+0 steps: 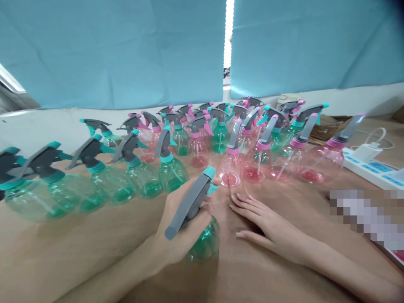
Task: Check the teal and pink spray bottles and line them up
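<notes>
My left hand (pixel 183 223) is wrapped round the neck of a green spray bottle (pixel 205 244) with a grey and turquoise trigger head, tilted a little at the front of the table. Fingers hide most of its neck. My right hand (pixel 265 223) lies palm down on the tabletop with the fingers stretched out, holding nothing. Just beyond its fingertips stands a pink spray bottle (pixel 229 170), the nearest of a row of pink ones. To the left runs a row of green spray bottles, the closest (pixel 172 172) standing behind my left hand.
More pink and green spray bottles (pixel 198 147) crowd the back of the wooden table (pixel 126 244). At the right are a white power strip (pixel 375 168) with a plugged-in adapter (pixel 368 151), and a blurred-out flat object (pixel 369 219). Blue curtains (pixel 126 50) hang behind.
</notes>
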{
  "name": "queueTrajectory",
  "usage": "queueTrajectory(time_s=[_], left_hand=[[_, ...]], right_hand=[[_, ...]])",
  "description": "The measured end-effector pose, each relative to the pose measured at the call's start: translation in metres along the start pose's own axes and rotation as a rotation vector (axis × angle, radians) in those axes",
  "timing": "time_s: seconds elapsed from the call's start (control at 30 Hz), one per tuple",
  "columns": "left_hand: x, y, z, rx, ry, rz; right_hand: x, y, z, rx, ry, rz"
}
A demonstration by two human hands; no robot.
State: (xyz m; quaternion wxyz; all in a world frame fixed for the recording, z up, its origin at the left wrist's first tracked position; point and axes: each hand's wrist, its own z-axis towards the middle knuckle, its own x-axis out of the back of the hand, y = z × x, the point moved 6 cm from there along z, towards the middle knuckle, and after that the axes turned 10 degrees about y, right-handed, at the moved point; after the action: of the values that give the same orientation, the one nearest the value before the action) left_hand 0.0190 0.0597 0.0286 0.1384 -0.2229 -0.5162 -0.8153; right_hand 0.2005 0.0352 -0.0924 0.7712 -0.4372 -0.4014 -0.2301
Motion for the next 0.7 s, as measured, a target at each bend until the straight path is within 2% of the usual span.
queueTrajectory(time_s=[0.13,0.53,0.7], left_hand=[[-0.0011,0.0008,0.0000,-0.026,-0.027,-0.054],[-0.0010,-0.0014,-0.0001,-0.027,-0.037,-0.020],[-0.0009,-0.0010,-0.0002,-0.072,-0.035,0.000]], right_hand=[[-0.0004,-0.0001,0.0000,-0.003,-0.013,-0.013],[0.0007,-0.0011,-0.0001,0.006,0.017,0.009],[0.0004,-0.0014,0.0002,-0.001,0.010,0.000]])
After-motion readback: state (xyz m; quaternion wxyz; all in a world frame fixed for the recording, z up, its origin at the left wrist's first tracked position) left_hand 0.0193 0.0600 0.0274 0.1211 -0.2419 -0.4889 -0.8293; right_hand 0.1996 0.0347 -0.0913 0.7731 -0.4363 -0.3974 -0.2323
